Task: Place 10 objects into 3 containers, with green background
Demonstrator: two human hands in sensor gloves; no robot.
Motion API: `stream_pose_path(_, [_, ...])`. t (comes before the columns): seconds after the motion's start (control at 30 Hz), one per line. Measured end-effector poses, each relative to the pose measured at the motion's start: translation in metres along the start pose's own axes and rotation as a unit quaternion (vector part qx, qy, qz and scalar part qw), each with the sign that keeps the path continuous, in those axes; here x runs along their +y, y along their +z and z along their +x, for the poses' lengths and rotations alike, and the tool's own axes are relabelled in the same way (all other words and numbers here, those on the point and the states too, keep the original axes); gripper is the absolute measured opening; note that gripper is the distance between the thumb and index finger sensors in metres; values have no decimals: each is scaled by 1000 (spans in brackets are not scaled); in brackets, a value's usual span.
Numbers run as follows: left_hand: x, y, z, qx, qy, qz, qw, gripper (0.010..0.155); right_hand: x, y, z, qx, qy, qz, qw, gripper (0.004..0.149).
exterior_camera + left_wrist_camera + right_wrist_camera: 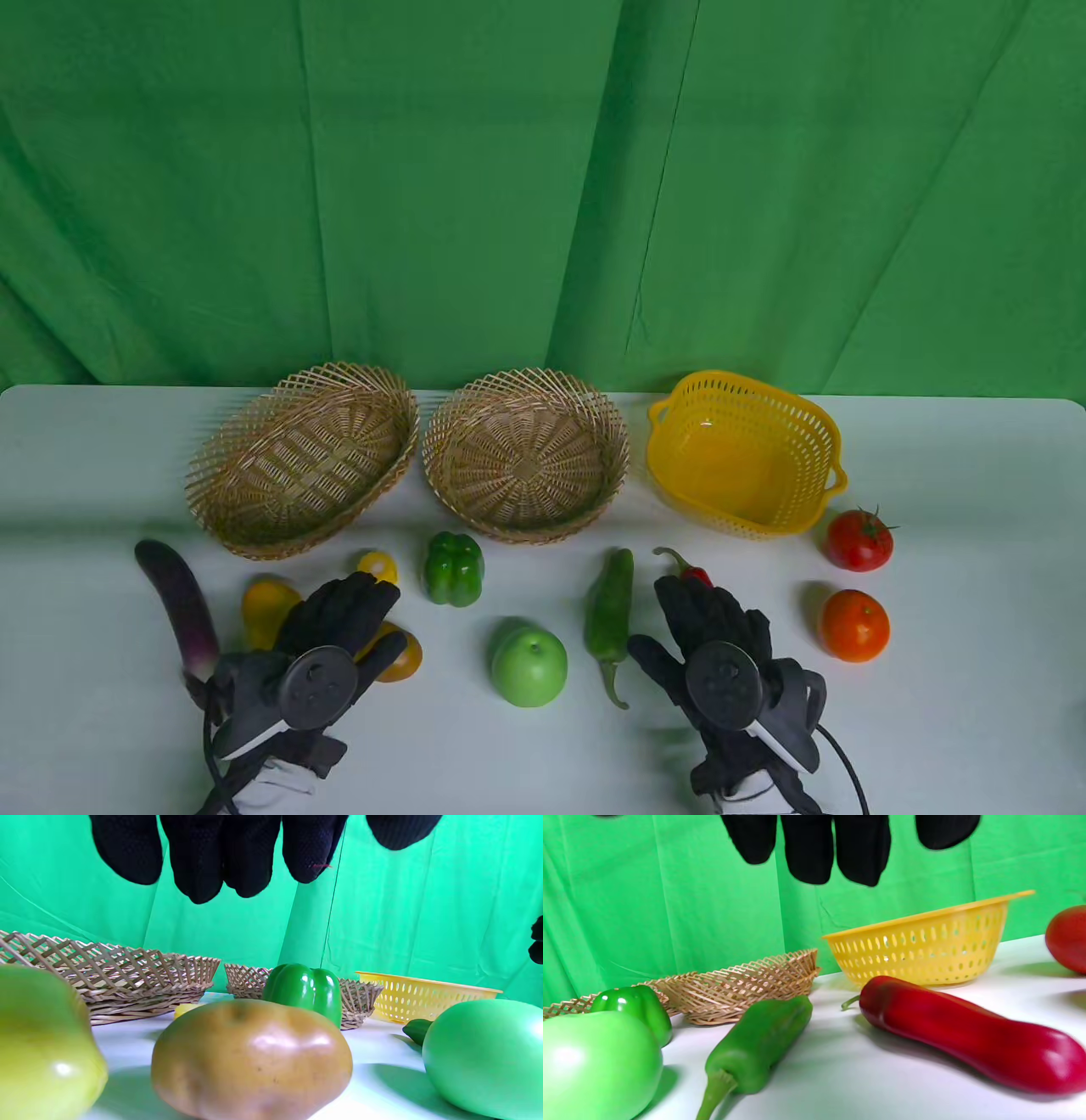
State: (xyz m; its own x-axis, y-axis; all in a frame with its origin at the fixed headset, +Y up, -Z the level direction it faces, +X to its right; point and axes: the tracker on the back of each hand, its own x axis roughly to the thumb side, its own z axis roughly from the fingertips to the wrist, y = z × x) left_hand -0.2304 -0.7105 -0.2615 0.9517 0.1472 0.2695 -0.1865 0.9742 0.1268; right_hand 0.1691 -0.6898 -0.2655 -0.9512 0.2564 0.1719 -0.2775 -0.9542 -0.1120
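My fingers (199, 861) on the left hand (327, 641) hang loose and a little apart, gripping nothing, above a brown-orange tomato (252, 1060) near the tabletop's front-left part. My right hand (721, 645) is the same: its fingers (857, 849) are stretched out and slack, holding nothing, hovering over a red chili (967, 1035) that lies just in front of the yellow plastic basket (747, 450).

Along the tabletop's back edge stand three containers in a row: an oval wicker basket (301, 458) toward the left, a round wicker basket (526, 450) in the middle, and the yellow one toward the right. All three show bare bottoms.

The objects lie in front of them. A purple eggplant (180, 607) is nearest the left edge, beside my left wrist. A yellow pepper (265, 607) sits partly under my left hand, and a small yellow fruit (378, 564) lies just beyond my fingertips. A green bell pepper (454, 569) stands in front of the round basket, a green apple (529, 665) closer to the front edge, and a long green chili (609, 615) lies between the apple and my right hand. Toward the right edge a red tomato (859, 539) sits behind an orange tomato (853, 626), apart from each other.
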Motion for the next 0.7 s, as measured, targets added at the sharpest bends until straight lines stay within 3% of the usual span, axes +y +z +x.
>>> stream_pose_path(0.7, [14, 5, -8, 14, 8, 34, 999, 64, -1, 0, -1, 0, 0, -4, 1000, 78])
